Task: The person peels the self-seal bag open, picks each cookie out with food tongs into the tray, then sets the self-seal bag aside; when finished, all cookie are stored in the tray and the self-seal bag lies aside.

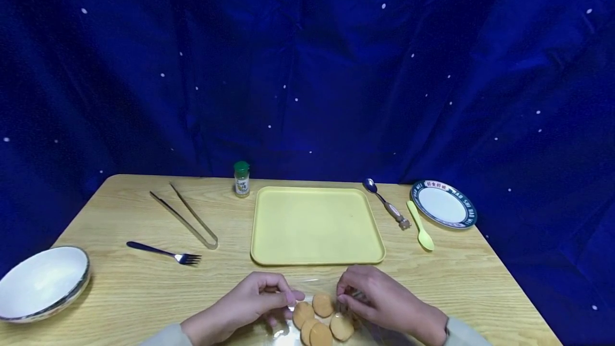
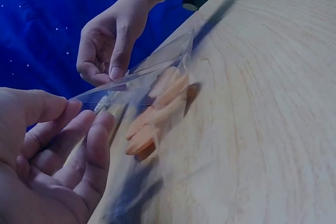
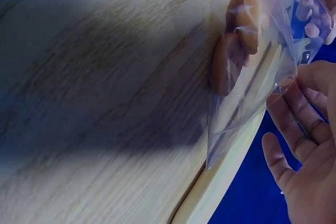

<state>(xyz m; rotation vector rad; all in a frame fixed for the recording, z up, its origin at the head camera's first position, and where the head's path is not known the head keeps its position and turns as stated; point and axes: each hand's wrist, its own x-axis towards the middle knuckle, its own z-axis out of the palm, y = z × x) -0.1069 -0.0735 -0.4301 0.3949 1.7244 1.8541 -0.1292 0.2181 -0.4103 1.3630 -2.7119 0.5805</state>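
Observation:
Several round, tan biscuits (image 1: 323,305) lie in a clear plastic bag (image 2: 161,61) near the front of the table. My left hand (image 1: 259,303) pinches the bag's edge between thumb and forefinger, its other fingers loosely bent in the left wrist view. On the opposite side, my right hand (image 1: 379,299) pinches the bag's edge with thumb and fingertips. The film stretches between both hands, and the biscuits (image 3: 227,69) sit low inside it, some overlapping. Part of the bag's lower end is cut off by the bottom of the head view.
Just beyond the hands lies a yellow tray (image 1: 317,226). To its left are metal tongs (image 1: 184,220), a fork (image 1: 163,252), a green-capped seasoning bottle (image 1: 242,180) and a white bowl (image 1: 43,279). A brown-handled spoon (image 1: 391,208), a yellow-green spoon (image 1: 420,227) and a plate (image 1: 443,204) lie right.

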